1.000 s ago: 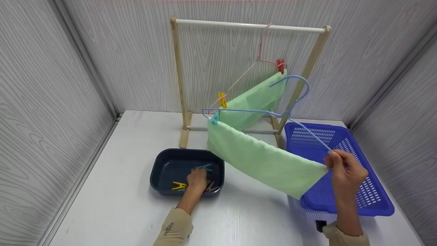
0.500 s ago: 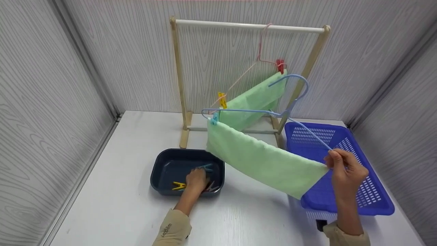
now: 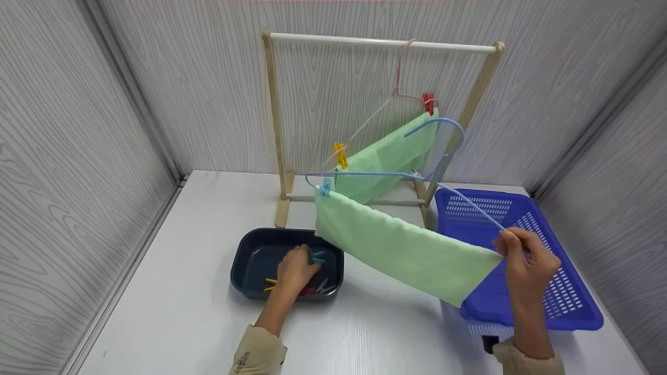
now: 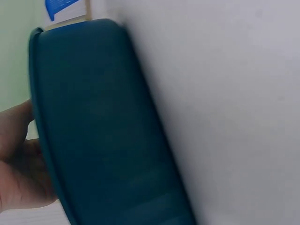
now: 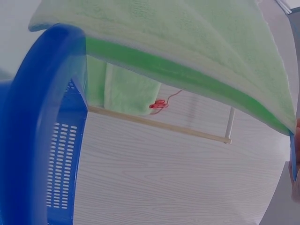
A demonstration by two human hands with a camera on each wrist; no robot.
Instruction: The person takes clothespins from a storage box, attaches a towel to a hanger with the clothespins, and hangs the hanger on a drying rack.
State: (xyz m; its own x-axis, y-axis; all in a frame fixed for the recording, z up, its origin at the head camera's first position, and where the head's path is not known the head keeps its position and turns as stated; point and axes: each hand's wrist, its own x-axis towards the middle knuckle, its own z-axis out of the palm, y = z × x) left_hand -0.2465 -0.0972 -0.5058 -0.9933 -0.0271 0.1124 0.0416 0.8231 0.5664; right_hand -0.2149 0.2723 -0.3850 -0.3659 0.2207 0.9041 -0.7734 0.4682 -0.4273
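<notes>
In the head view, my right hand pinches one arm of a blue wire hanger and the near corner of a light green cloth. A light blue clothespin clips the cloth's far corner to the hanger. My left hand is inside a dark plastic tub, beside a teal clothespin. Whether its fingertips hold that clothespin is hidden. Yellow and grey clothespins lie near the hand. In the left wrist view, the tub's wall covers the fingertips.
Behind, a wood-and-white rack bears a pink hanger with another green cloth, clipped by red and yellow clothespins. A blue perforated basket stands at the right, partly under the held cloth.
My left hand has moved slightly up and left within the tub, uncovering red near the tub's front. The right hand keeps its hold; the hanger's hook has tipped slightly left.
</notes>
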